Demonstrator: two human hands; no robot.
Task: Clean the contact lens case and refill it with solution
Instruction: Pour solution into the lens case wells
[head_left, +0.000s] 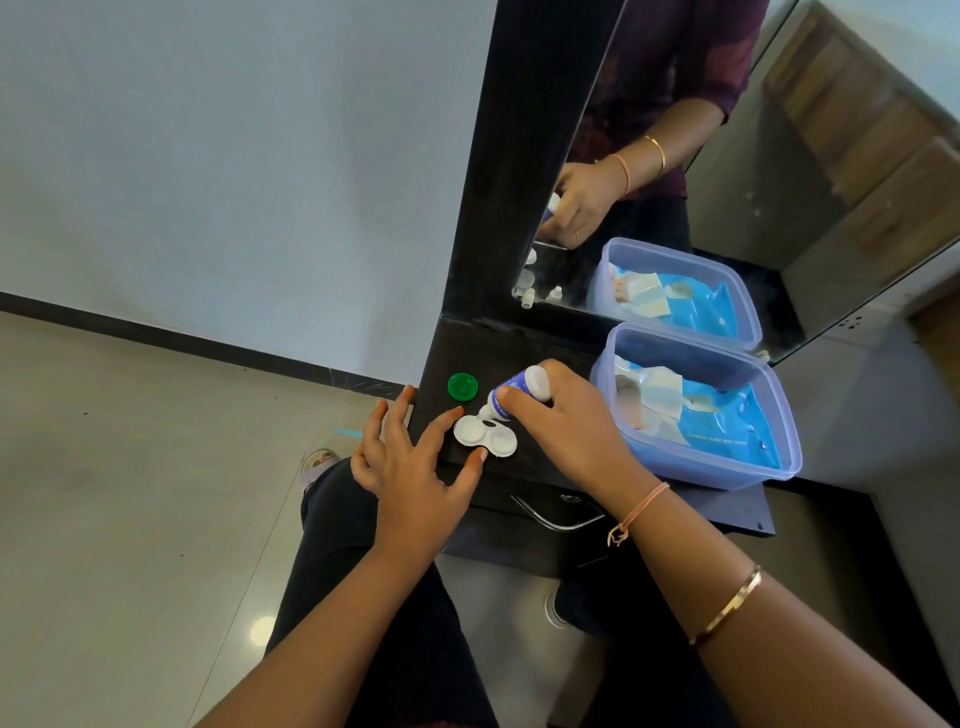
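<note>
Tipping a bottle nozzle-down over the white lens case on the desk, the right hand grips it; its label is unreadable. Left hand fingers spread, steadying the case.

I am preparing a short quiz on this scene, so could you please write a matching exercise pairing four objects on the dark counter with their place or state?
Things:
1. green cap
2. solution bottle
3. lens case
4. plastic tub

Places or states:
A. open on the counter, steadied by the left hand
B. far right of the counter, holding a blue wipes packet
C. lying loose, behind the case
D. tilted nozzle-down in the right hand

Pairs: 1-C, 2-D, 3-A, 4-B
</note>
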